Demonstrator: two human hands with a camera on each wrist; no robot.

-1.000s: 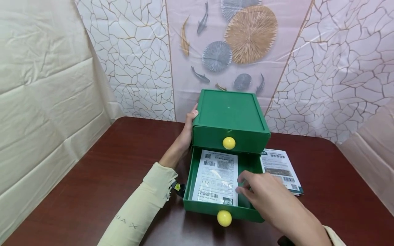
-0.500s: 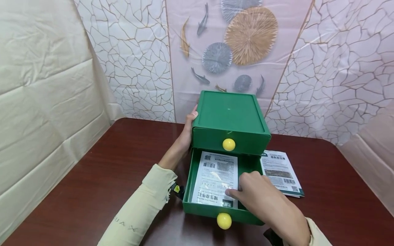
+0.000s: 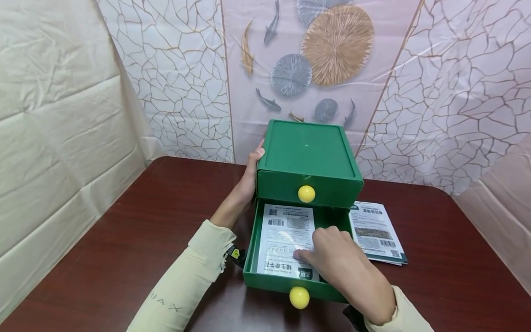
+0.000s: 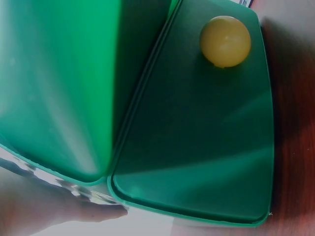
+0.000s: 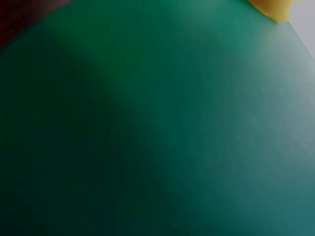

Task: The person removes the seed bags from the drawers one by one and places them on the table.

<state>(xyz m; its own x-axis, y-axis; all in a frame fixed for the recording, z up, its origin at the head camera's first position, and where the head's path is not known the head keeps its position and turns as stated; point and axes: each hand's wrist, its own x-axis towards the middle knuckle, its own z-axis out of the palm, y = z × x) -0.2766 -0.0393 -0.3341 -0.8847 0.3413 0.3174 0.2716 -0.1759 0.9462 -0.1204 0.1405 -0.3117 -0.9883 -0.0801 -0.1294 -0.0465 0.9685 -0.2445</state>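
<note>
A green two-drawer box stands on the table. Its lower drawer is pulled out; the upper one is closed. My left hand lies along the box's left side, fingers extended toward the back. In the left wrist view part of that hand shows beside the wall. Inside the lower drawer lies a white printed seed packet. My right hand reaches in from the right and pinches the packet's right edge, thumb on top. Its other fingers are curled down and mostly hidden.
More printed packets lie stacked on the table right of the box. Yellow round knobs mark the upper drawer and the lower one. A patterned cloth hangs behind the dark red table.
My right hand has come left over the packet, its thumb now on the paper. The packet has shifted slightly left and turned a little in the drawer. My left hand stays put.
</note>
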